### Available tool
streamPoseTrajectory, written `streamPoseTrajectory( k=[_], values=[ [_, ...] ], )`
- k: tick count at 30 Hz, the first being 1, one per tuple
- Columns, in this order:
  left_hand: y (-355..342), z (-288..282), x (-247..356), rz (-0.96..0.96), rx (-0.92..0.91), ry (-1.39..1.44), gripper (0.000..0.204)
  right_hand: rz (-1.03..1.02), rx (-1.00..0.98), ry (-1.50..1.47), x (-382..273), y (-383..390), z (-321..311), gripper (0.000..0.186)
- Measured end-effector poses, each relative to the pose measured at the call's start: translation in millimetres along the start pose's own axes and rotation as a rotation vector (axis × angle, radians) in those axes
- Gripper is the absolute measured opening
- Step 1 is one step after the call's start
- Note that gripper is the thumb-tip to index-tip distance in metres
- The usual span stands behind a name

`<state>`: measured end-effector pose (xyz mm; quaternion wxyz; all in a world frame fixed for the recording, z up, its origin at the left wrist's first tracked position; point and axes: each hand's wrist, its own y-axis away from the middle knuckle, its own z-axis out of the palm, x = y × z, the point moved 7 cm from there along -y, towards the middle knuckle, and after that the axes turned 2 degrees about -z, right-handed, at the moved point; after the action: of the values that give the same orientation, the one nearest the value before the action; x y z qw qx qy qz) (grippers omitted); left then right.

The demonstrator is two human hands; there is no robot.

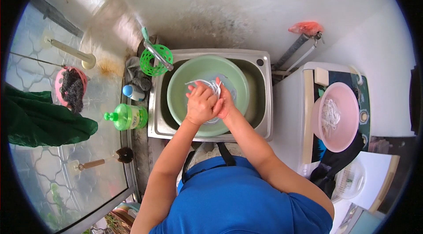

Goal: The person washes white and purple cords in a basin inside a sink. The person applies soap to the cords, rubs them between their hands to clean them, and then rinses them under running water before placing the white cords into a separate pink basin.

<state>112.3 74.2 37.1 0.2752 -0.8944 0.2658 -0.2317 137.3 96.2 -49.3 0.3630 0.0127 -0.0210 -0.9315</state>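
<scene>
A bundle of thin white cords, perhaps shoelaces, is pressed between my two hands above a light green basin. My left hand lies over the bundle with its fingers curled. Against it from the right is my right hand, palm turned inward and fingers bent around the cords. Loose loops stick out past the fingertips. Some water and more white strands show in the basin below, partly hidden by my hands. The basin sits inside a steel sink.
At the sink's back left corner, a metal faucet reaches past a green mesh basket. A green pump bottle and a blue-capped bottle stand left. On the right, a pink basin holds more white cords on a white appliance.
</scene>
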Motion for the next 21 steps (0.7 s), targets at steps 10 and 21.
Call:
streamPoseTrajectory(
  k=[10,21],
  values=[
    [16.8,8.3,-15.4,-0.288,-0.079,0.152,0.01,-0.209,0.315,0.112,10.2,12.6,-44.9,0.042],
    [6.0,32.1,13.2,-0.319,-0.164,0.392,0.035,-0.343,0.355,0.17,-15.1,42.5,-37.4,0.032]
  ],
)
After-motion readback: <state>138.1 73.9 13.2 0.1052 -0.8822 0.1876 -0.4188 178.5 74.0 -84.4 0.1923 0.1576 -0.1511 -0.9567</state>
